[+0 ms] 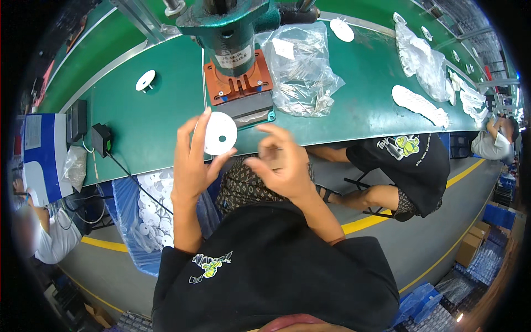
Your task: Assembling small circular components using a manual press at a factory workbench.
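A white round disc (pixel 217 124) with a dark central hole is held up in my left hand (pixel 191 152), pinched between thumb and fingers near the table's front edge. My right hand (pixel 285 160) hovers just right of the disc, apart from it. Its thumb and forefinger are spread, nothing shows between them, and the other fingers are blurred. Directly beyond the disc stands a green bench press (pixel 227 41) with an orange metal plate (pixel 243 83) and a dark block (pixel 249 108) at its base.
A clear bag of thin metal pins (pixel 301 72) lies right of the press. White discs (pixel 417 105) are stacked farther right; another disc with a pin (pixel 145 80) lies left. A plastic-lined blue bin (pixel 130 221) holds discs below. A co-worker (pixel 409 166) sits at my right.
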A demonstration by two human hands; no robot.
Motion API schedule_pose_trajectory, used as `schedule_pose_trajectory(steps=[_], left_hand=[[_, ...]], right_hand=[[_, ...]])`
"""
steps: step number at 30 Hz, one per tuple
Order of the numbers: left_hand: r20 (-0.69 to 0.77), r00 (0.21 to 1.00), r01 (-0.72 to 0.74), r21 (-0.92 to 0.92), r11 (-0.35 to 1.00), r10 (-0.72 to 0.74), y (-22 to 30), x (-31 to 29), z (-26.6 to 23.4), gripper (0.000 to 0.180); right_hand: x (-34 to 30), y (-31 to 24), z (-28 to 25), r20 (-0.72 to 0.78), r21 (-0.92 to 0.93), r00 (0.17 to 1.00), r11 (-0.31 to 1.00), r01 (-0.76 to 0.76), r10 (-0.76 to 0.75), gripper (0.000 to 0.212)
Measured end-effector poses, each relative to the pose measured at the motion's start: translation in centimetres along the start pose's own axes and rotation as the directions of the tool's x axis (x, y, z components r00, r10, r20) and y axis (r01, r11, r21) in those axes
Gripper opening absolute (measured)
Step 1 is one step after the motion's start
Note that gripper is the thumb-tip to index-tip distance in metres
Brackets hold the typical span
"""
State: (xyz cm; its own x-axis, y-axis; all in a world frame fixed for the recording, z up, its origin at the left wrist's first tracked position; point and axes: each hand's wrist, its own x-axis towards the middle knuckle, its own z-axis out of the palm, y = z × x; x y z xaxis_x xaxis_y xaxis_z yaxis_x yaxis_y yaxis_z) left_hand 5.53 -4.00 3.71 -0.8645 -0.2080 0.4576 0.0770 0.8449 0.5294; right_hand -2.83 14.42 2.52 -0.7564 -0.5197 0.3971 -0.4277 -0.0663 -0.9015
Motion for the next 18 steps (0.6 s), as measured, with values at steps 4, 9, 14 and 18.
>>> schedule_pose_trajectory(steps=[4,9,14,18], left_hand=[[0.049,0.998,-0.05,0.117,0.992,0.044,0.1,4.1,0.6,0.068],[0.205,0.975,-0.112,0.147,0.983,0.081,-0.2,7.6,1.4,0.043],[0.155,0.971,-0.201,0.113,0.973,0.182,-0.2,7.7,1.1,0.037],[0.179,0.959,-0.24,0.103,0.965,0.22,-0.4,8.6,0.9,0.037]], right_hand=[[-1.0,0.8,-2.5,-0.154,-0.002,0.988,1.0,-0.013,0.013,0.044],[-2.0,1.4,-2.4,-0.149,0.036,0.982,0.993,-0.109,0.113,0.04],[4.5,-1.3,-4.2,-0.287,-0.239,0.898,0.932,0.271,-0.335,0.03],[15.4,-8.8,-6.7,-0.398,-0.405,0.529,0.662,0.631,-0.749,0.038]])
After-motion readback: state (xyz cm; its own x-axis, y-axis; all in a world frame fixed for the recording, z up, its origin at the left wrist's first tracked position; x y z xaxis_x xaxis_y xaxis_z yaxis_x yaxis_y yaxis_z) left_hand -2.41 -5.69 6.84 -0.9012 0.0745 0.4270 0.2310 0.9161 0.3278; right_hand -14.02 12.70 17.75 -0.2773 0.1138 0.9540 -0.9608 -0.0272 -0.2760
